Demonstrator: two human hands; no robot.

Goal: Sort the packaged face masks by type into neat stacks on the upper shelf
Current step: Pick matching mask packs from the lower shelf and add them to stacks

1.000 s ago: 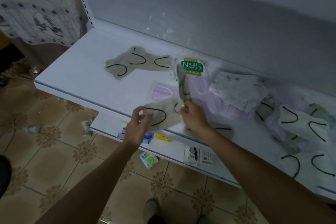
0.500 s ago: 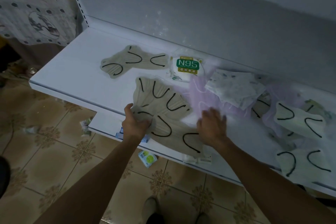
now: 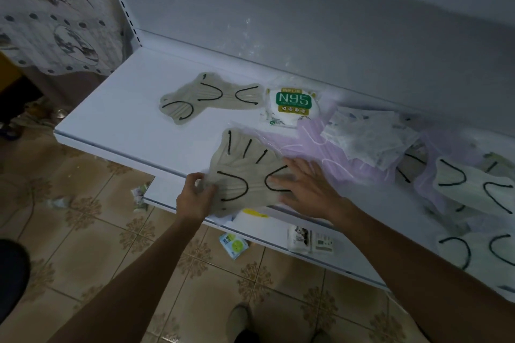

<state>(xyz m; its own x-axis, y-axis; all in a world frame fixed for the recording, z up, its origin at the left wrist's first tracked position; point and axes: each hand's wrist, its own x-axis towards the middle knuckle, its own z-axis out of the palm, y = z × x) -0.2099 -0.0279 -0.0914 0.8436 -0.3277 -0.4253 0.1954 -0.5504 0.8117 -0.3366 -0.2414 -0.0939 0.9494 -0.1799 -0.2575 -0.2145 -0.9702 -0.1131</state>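
Observation:
A fanned bunch of beige masks with black ear loops [image 3: 242, 172] lies at the front edge of the white upper shelf [image 3: 131, 108]. My left hand [image 3: 196, 198] pinches its left end. Flat on its right end rests my right hand [image 3: 306, 186], fingers straight. More beige masks [image 3: 206, 100] lie spread further back. Beside them sits an N95 pack [image 3: 292, 106]. Purple masks [image 3: 309, 145], a white patterned pack [image 3: 367, 139] and further beige masks [image 3: 473, 186] are heaped to the right.
A lower shelf [image 3: 278, 228] juts out beneath, holding a small boxed pack [image 3: 309, 239] and a yellow item [image 3: 253, 213]. Loose packets [image 3: 234, 245] lie on the tiled floor [image 3: 83, 231]. The shelf's grey back panel [image 3: 306, 30] rises behind.
The beige bunch has been drawn closer together and slid left along the front edge. My right hand moved onto its right end; my left hand kept its pinch.

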